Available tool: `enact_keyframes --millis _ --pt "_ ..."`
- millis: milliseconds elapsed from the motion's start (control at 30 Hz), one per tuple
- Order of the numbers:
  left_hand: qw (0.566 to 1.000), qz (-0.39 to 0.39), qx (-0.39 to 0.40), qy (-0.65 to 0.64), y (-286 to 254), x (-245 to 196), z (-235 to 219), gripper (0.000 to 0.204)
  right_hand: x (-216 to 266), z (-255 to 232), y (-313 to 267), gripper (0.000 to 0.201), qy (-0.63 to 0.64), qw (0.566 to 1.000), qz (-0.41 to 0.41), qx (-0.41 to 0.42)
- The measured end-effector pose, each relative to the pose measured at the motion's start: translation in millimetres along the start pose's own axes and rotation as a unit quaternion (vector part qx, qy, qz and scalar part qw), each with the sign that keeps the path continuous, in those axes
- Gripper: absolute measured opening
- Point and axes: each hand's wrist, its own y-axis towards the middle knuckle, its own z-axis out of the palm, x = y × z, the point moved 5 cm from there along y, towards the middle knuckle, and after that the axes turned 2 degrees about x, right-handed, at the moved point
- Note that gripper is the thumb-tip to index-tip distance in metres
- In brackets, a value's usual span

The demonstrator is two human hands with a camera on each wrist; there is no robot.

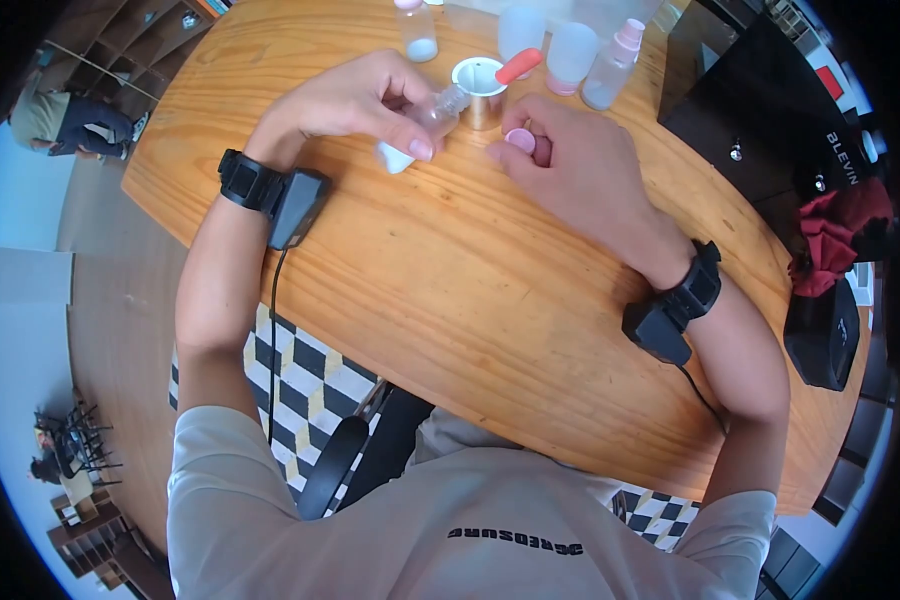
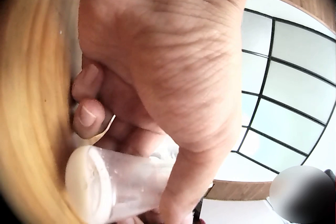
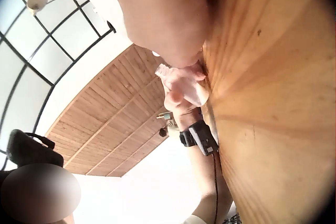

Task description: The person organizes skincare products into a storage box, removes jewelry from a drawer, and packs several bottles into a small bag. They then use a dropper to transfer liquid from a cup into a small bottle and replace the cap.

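Here, left hand (image 1: 355, 100) grips clear bottle (image 1: 425, 125), fingers and thumb curled round it; bottle tilted, neck toward steel cup (image 1: 482, 95), white base low over table (image 1: 450, 290). Left wrist view: bottle (image 2: 121, 184) in curled fingers (image 2: 86, 119), pale base toward camera. Right hand (image 1: 580, 165) pinches pink cap (image 1: 520, 140) at fingertips, just right of bottle, near cup. Red-bulbed dropper (image 1: 518, 65) rests in cup. Other bottles (image 1: 610, 65) stand behind, at far edge. Right wrist view: hand pressed against wood, grip hidden.

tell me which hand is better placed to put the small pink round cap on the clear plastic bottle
Right. The right hand already pinches the small pink round cap near the neck of the clear plastic bottle, which the left hand grips.
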Motion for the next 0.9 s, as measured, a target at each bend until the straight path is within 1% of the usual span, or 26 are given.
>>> enact_keyframes --millis 33,67,100,133,167,200,267,300,367,400,433,467,500,533,600,667,800,833,867,900 --pt "1.0 -0.001 0.0 0.0 -0.2 -2.3 2.5 0.036 0.5 -2.2 -1.3 0.036 0.065 0.997 -0.026 -0.031" --pt "0.999 -0.011 0.01 -0.036 0.4 -3.2 6.8 0.042 1.1 -5.0 -2.5 0.032 0.129 0.988 -0.052 -0.06" --pt "0.997 -0.021 0.019 -0.072 0.9 -5.1 11.0 0.048 2.0 -4.6 -4.2 0.032 0.129 0.988 -0.052 -0.059" --pt "0.997 -0.021 0.018 -0.073 0.8 -7.6 12.8 0.048 5.6 -10.7 -8.3 0.029 0.237 0.96 -0.096 -0.112" --pt "0.995 -0.024 0.032 -0.088 0.7 -10.3 15.6 0.049 7.1 -16.5 -11.8 0.029 0.341 0.915 -0.139 -0.164" --pt "0.993 -0.028 0.048 -0.104 0.6 -13.0 18.4 0.05 8.2 -14.8 -11.3 0.029 0.342 0.915 -0.139 -0.164" --pt "0.992 -0.032 0.058 -0.106 1.3 -18.7 23.3 0.049 12.0 -15.8 -13.5 0.031 0.407 0.873 -0.197 -0.183" --pt "0.991 -0.036 0.068 -0.107 2.3 -20.7 26.4 0.049 11.4 -16.3 -12.6 0.031 0.407 0.873 -0.197 -0.184" --pt "0.99 -0.026 0.085 -0.111 5.7 -25.1 34.0 0.049 15.6 -14.3 -8.7 0.034 0.375 0.889 -0.227 -0.134" --pt "0.988 -0.016 0.101 -0.116 6.2 -26.5 37.3 0.05 15.5 -14.3 -8.1 0.034 0.376 0.889 -0.226 -0.134" --pt "0.988 -0.016 0.101 -0.117 6.4 -24.6 37.0 0.05 17.8 -12.2 -7.9 0.033 0.35 0.9 -0.236 -0.114" --pt "0.987 0.01 0.111 -0.118 6.7 -24.3 36.5 0.048 20.4 -10.3 -7.9 0.033 0.323 0.909 -0.245 -0.094" --pt "0.985 0.037 0.121 -0.118 6.4 -24.3 36.8 0.046 22.9 -11.3 -8.6 0.033 0.324 0.909 -0.244 -0.094" --pt "0.985 0.036 0.121 -0.118 6.1 -21.7 38.4 0.046 26.6 -12.9 -9.7 0.033 0.321 0.912 -0.238 -0.095" --pt "0.988 0.06 0.09 -0.107 7.2 -18.2 38.8 0.046 26.5 -12.5 -9.5 0.033 0.319 0.914 -0.232 -0.096" --pt "0.987 0.061 0.087 -0.118 8.8 -14.5 37.9 0.046 22.1 -7.7 -8.4 0.035 0.325 0.911 -0.243 -0.069" --pt "0.984 0.066 0.079 -0.146 9.6 -16.4 38.6 0.045 22.3 -6.3 -8.9 0.033 0.362 0.898 -0.235 -0.079" --pt "0.984 0.066 0.079 -0.147 9.8 -15.6 37.3 0.045 24.5 -9.5 -8.9 0.033 0.322 0.914 -0.232 -0.088" --pt "0.985 0.083 0.088 -0.126 10.0 -15.8 35.7 0.044 25.9 -11.1 -9.0 0.032 0.28 0.928 -0.229 -0.095" --pt "0.985 0.099 0.098 -0.105 9.9 -18.8 35.7 0.042 26.1 -10.5 -8.9 0.032 0.28 0.928 -0.228 -0.095"
